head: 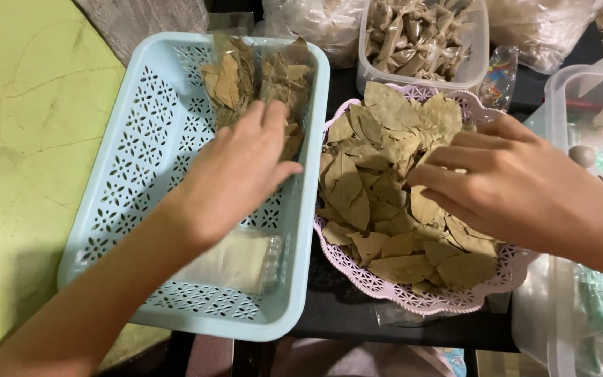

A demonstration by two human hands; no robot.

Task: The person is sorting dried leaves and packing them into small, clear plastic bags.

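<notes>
The pale blue perforated basket [116, 181] sits to my left on the dark table [336, 311], its near rim overhanging the edge. My left hand [235, 174] is inside it, palm down, fingers loosely spread over the clear packets of dried leaves [256, 84] stacked at the far end. I cannot tell whether the fingers actually pinch a packet or merely rest on one. A flatter clear packet [235, 260] lies apart near the basket's front wall.

The lilac lace-edged tray [413, 299] stands just beside the basket, heaped with loose dried bay-type leaves [378, 195]. My right hand [504, 178] lies on the heap's right side, fingers curled inward and gathering leaves, not clenched.

Judgement on method: the leaves look brittle, so a light scooping grip with the fingertips under the pile should serve better than squeezing. Packets should be laid flat and aligned rather than dropped, to avoid crushing.

Packaging noted, largest first: a clear lidless tub [420, 42] of pale dried pieces behind the tray; translucent plastic bags [315, 24] at the rear; a clear storage box [587, 98] at far right; a small clear wrapper with multicoloured print [498, 75] beside the tub. No legible signs assessed.
</notes>
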